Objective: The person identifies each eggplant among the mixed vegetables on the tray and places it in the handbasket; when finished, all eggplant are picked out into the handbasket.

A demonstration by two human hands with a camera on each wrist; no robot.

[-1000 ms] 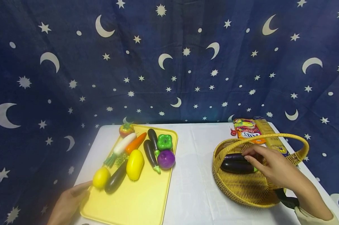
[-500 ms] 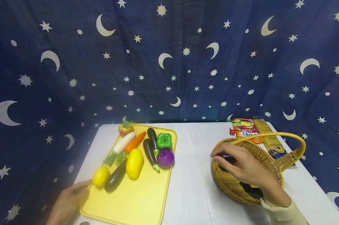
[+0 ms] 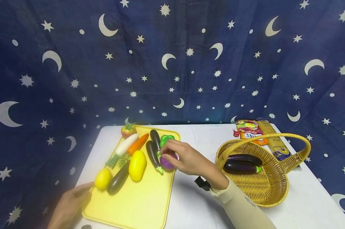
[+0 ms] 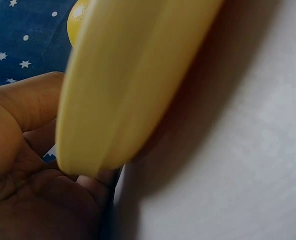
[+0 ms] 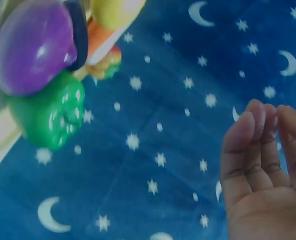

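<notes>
My left hand (image 3: 71, 203) holds the left edge of the yellow tray (image 3: 132, 206); the left wrist view shows the tray edge between thumb and fingers (image 4: 43, 97). My right hand (image 3: 186, 158) hovers over the tray's right side, partly covering a purple onion (image 3: 167, 163) and a green bell pepper (image 3: 166, 138). In the right wrist view its fingers (image 5: 237, 150) are gently bent, thumb near the fingertips, with nothing between them. Two eggplants (image 3: 152, 154) lie left of the onion. Two more eggplants (image 3: 242, 167) rest in the wicker basket (image 3: 253, 187).
Also on the tray lie a yellow mango (image 3: 137, 166), a lemon (image 3: 103, 178), another eggplant (image 3: 118, 178), a carrot (image 3: 138, 143), a white radish (image 3: 126, 144) and a tomato-like fruit (image 3: 128, 130). The basket's tall handle (image 3: 275, 135) arches at right. Flat packages (image 3: 251, 129) lie behind it.
My right hand has left the basket and moved left across the table to the tray's right side. Both eggplants stay in the basket. My left hand keeps its place.
</notes>
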